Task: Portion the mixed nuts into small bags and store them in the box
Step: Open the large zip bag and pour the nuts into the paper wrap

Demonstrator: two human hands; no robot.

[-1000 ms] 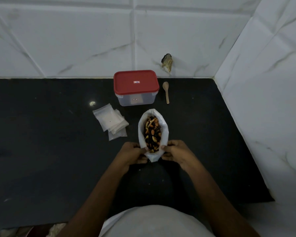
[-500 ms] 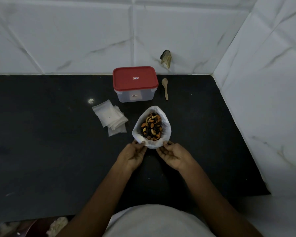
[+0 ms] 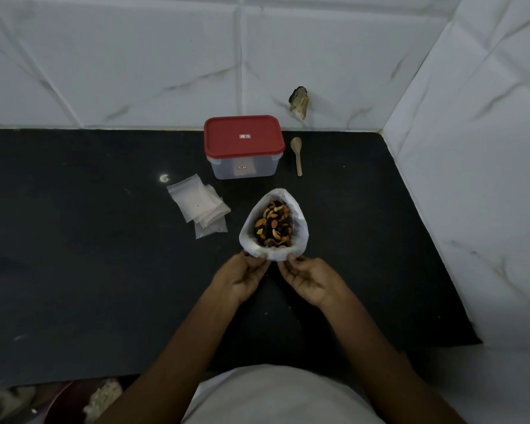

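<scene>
A white plastic bag (image 3: pixel 299 228) stands open on the black counter, with mixed nuts (image 3: pixel 273 224) showing inside. My left hand (image 3: pixel 242 278) pinches the bag's near rim from the left, and my right hand (image 3: pixel 311 280) pinches it from the right. A small stack of clear empty bags (image 3: pixel 198 206) lies to the left of the nut bag. Behind it stands a clear box (image 3: pixel 245 168) with its red lid (image 3: pixel 244 136) shut. A small wooden spoon (image 3: pixel 297 156) lies just right of the box.
White marble-look tiles form the back wall and the right wall (image 3: pixel 471 148). A chipped hole (image 3: pixel 299 99) marks the back wall above the spoon. The counter's front edge (image 3: pixel 74 382) runs near my body, with blurred items below it at the lower left.
The nut bag's mouth has been pulled wider, from a narrow slit to a rounded opening. Both hands slid back along its near rim.
</scene>
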